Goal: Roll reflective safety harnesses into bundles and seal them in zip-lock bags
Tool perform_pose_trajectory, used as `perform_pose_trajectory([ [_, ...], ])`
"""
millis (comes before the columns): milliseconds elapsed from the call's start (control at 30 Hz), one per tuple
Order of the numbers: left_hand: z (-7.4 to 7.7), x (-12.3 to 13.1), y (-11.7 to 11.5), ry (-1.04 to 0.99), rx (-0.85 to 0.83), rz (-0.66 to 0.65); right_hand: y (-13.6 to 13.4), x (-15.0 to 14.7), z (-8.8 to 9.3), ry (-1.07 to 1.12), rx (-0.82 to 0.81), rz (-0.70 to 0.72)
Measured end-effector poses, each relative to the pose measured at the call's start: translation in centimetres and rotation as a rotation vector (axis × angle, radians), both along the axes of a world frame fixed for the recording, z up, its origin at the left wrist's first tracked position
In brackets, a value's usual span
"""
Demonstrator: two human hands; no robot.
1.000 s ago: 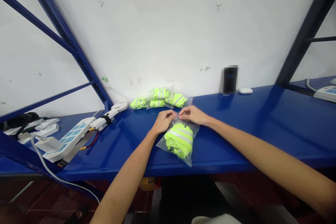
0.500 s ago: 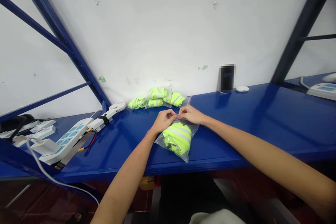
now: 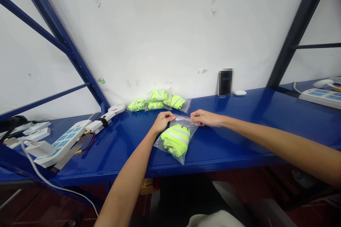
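Observation:
A clear zip-lock bag [image 3: 183,158] lies on the blue table near its front edge, its red-lined zip edge turned away from me. Inside it is a bundled neon-yellow reflective vest [image 3: 176,139] with silvery stripes. My left hand [image 3: 163,122] pinches the left end of the zip edge between thumb and fingers. At the right end of that edge, my right hand [image 3: 204,117] grips the plastic with its fingers closed. Behind the hands, several similar bagged neon bundles [image 3: 157,100] are heaped against the wall.
On the left lie a white power strip [image 3: 64,142], a small white fan [image 3: 116,108] and a red-black cable with yellow connectors [image 3: 89,143]. A dark phone-like object [image 3: 225,82] leans on the wall beside a white oval case [image 3: 239,93]. Blue rack posts [image 3: 77,60] rise at both sides.
My right hand has slid rightward along the bag's zip edge, away from my left hand, so the edge between them now shows. The view has shifted slightly.

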State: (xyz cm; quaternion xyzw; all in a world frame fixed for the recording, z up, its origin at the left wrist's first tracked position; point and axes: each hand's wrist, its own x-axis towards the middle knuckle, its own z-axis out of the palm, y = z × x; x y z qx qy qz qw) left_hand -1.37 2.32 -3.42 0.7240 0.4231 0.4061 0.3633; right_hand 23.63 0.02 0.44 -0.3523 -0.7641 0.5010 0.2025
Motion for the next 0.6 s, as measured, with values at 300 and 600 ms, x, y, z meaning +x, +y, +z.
perform_pose_trajectory([
  [300,0.4,0.1,-0.5,0.072,-0.014,-0.034,-2.8,2.6,-0.5,-0.130,0.266,-0.062],
  [600,0.7,-0.4,-0.5,-0.096,-0.006,0.044,-0.6,1.3,-0.5,-0.016,0.046,-0.113],
])
